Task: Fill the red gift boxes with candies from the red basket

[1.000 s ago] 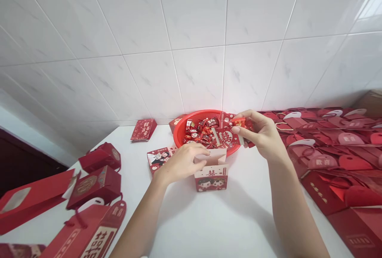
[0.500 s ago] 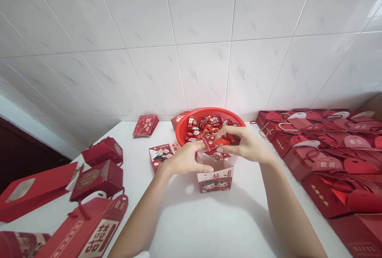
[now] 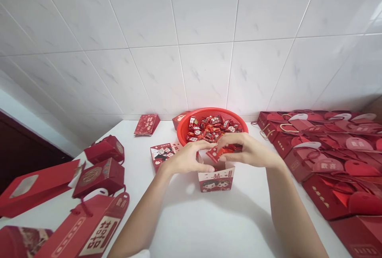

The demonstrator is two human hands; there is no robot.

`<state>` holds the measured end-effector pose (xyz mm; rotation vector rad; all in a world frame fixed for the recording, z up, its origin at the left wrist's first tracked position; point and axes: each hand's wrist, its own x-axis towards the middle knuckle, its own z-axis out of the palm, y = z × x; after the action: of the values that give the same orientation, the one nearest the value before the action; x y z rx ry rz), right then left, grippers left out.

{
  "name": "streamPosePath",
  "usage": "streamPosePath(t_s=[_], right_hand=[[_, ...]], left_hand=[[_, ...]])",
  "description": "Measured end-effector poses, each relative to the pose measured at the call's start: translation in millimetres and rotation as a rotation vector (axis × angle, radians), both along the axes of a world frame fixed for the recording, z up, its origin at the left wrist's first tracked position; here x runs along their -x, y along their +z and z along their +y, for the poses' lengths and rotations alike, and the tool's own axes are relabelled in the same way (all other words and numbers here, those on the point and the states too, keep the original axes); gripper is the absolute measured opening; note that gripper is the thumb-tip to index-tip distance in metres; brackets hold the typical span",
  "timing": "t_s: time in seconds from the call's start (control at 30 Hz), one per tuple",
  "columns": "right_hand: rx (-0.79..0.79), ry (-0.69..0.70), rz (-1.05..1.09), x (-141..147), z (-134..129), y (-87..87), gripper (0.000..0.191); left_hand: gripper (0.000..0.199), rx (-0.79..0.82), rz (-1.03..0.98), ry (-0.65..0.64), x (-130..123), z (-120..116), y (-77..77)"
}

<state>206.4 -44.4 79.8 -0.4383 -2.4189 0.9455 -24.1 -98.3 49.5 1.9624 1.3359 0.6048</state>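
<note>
A small open-topped gift box [image 3: 216, 185], red and cream with cartoon faces on its front, stands upright on the white table. My left hand [image 3: 185, 158] grips its left side, thumb at the front rim and fingers over the back. Over the opening, my right hand [image 3: 252, 151] pinches red-wrapped candies [image 3: 213, 154] between thumb and fingers; how many is hidden. Right behind the box sits a red plastic basket [image 3: 180, 130] with many wrapped candies [image 3: 209, 127] in it. The bottom of the box is mostly out of sight.
Rows of red gift boxes [image 3: 319, 194] fill the right side of the table. At the left lie red boxes [image 3: 98, 176] and a gift bag [image 3: 74, 230]. A printed box [image 3: 161, 152] lies beside my left hand, a folded red box [image 3: 147, 125] near the tiled wall [image 3: 205, 75].
My right hand has turned and lowered slightly toward the box opening with the candies. One wrapper above the box is no longer visible. My left hand keeps its grip.
</note>
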Motion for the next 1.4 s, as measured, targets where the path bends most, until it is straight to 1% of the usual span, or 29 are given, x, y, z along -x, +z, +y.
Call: streamPosePath(t_s=[0.07, 0.23, 0.3, 0.4, 0.5, 0.6, 0.7, 0.8, 0.9, 1.03, 1.13, 1.3, 1.4], right_hand=[[-0.021, 0.032, -0.055, -2, 0, 0.0, 0.010], [-0.071, 0.014, -0.070, -1, 0, -0.1, 0.009], [-0.083, -0.011, -0.069, 0, 0, -0.2, 0.008], [-0.091, -0.083, -0.042, 3, -1, -1.7, 0.006], [-0.057, -0.090, -0.023, 9, -2, -5.7, 0.006], [-0.012, -0.090, -0.006, 15, -3, -9.9, 0.012], [0.004, -0.174, 0.059, 19, -4, -11.5, 0.014], [0.073, -0.257, 0.144, 24, -6, -11.8, 0.020], [0.110, -0.228, 0.209, 32, -9, -13.8, 0.023], [0.020, -0.194, 0.257, 41, -10, -17.1, 0.021], [-0.013, -0.233, 0.283, 38, -8, -16.5, 0.019], [-0.025, -0.308, 0.307, 23, -3, -9.7, 0.020], [-0.042, -0.344, 0.305, 14, -1, -5.4, 0.019]], left_hand=[[0.069, -0.005, -0.004, -0.015, 1, 1, -1.1], [0.061, -0.049, -0.001, -0.054, 0, 1, 0.4], [0.059, -0.043, -0.012, -0.062, 0, 1, 1.2], [0.055, -0.046, -0.005, -0.054, 0, 0, 1.4], [0.054, -0.034, -0.022, -0.049, -1, 0, 1.0], [0.055, -0.028, -0.061, -0.064, -1, 1, 0.7], [0.053, -0.035, -0.044, -0.058, -1, 1, 0.6], [0.057, -0.015, -0.027, -0.041, -1, 0, 0.7], [0.053, 0.013, -0.047, -0.037, -3, -1, 0.9], [0.055, 0.048, -0.064, -0.014, -4, -2, 1.2], [0.059, 0.026, -0.052, -0.028, -3, -1, 0.6], [0.053, -0.041, 0.001, -0.040, -1, 1, -0.3], [0.055, -0.040, 0.022, -0.050, 1, -1, 1.0]])
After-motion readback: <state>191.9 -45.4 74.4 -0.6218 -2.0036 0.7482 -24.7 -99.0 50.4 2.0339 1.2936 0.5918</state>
